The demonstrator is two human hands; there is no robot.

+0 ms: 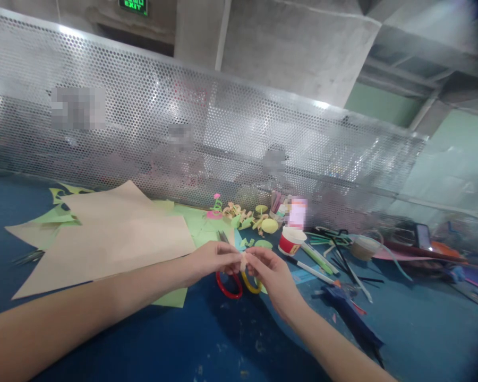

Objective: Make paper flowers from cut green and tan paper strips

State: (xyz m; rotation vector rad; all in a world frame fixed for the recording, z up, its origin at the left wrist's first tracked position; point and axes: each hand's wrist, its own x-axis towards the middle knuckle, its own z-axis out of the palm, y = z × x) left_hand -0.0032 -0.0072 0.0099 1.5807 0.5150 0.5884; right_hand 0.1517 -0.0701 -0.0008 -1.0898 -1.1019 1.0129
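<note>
My left hand (pixel 213 260) and my right hand (pixel 273 276) meet above the blue table (pixel 163 345), and both pinch a small pale paper piece (pixel 243 260) between their fingertips. Directly under the hands lie scissors with one red and one yellow handle loop (pixel 239 284). A light blue paper scrap (pixel 238 240) pokes up just behind my fingers.
Tan paper sheets (pixel 115 239) over green sheets lie at left. Behind the hands are small paper craft pieces (pixel 242 215), a red and white cup (pixel 290 241), pens and strips (pixel 330 254), a glue gun (pixel 350 313) and a perforated metal screen (pixel 223 138).
</note>
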